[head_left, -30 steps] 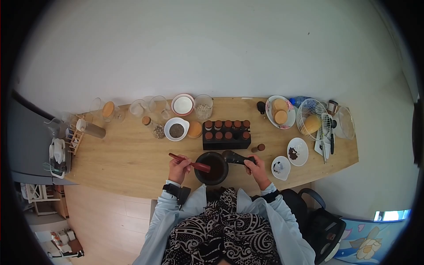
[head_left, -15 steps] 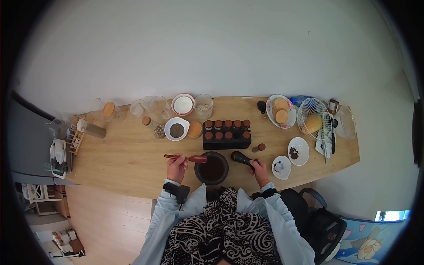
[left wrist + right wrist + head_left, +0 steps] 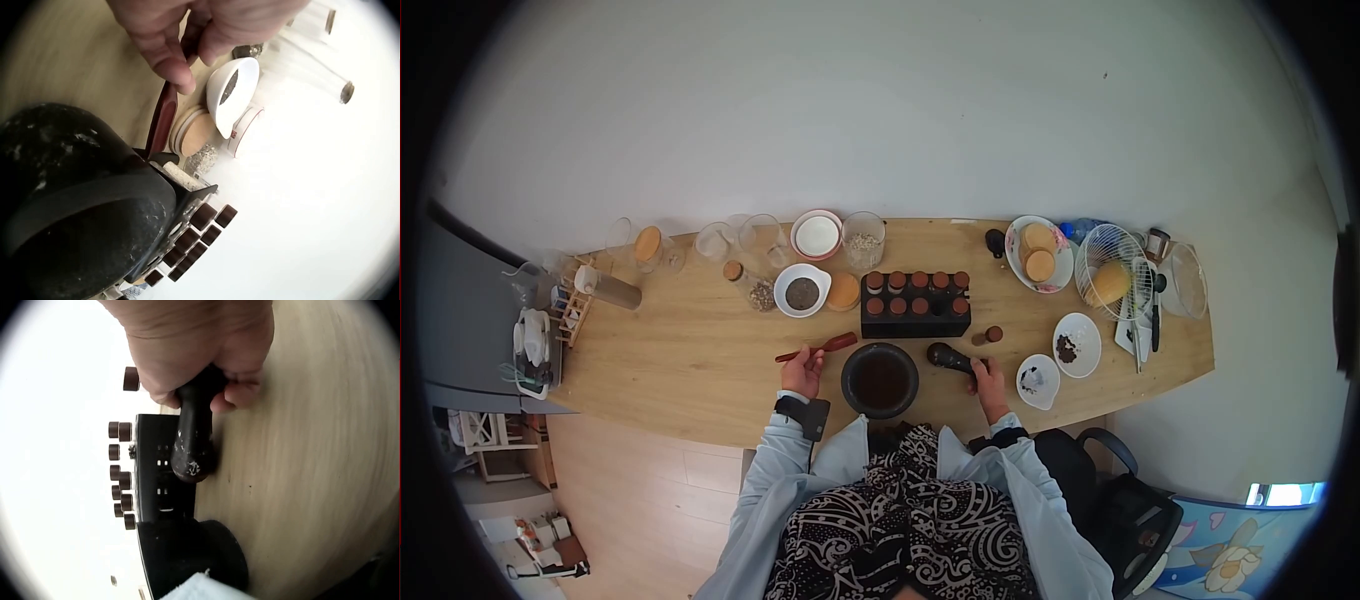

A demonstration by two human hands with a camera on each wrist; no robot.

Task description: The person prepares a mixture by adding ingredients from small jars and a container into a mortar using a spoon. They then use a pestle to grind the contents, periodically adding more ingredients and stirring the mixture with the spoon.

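Observation:
My left hand [image 3: 802,373] pinches the handle of a dark red wooden scoop [image 3: 836,343], left of the mortar and close over the table. In the left wrist view the fingertips are on the handle of the scoop [image 3: 164,115]. A black stone mortar [image 3: 880,346] stands in front of me, with brown ground powder [image 3: 880,381] inside. On its right, my right hand [image 3: 990,385] grips a black pestle [image 3: 948,355] by its narrow end. The right wrist view shows the thick, white-flecked end of the pestle [image 3: 194,456] pointing away from the hand, low over the table.
Behind the mortar stands a black rack [image 3: 915,322] of brown-capped spice jars, one loose jar [image 3: 993,334] beside it. White bowls [image 3: 1081,364] [image 3: 1040,396] lie right. A bowl of dark seeds [image 3: 804,308], a wooden-lidded jar [image 3: 843,291] and glassware sit back left. A wire basket [image 3: 1135,262] stands far right.
The scoop has left the mortar, moving up and left with my left hand, and now lies lower beside it. The pestle has moved right, away from the mortar's rim, in my right hand.

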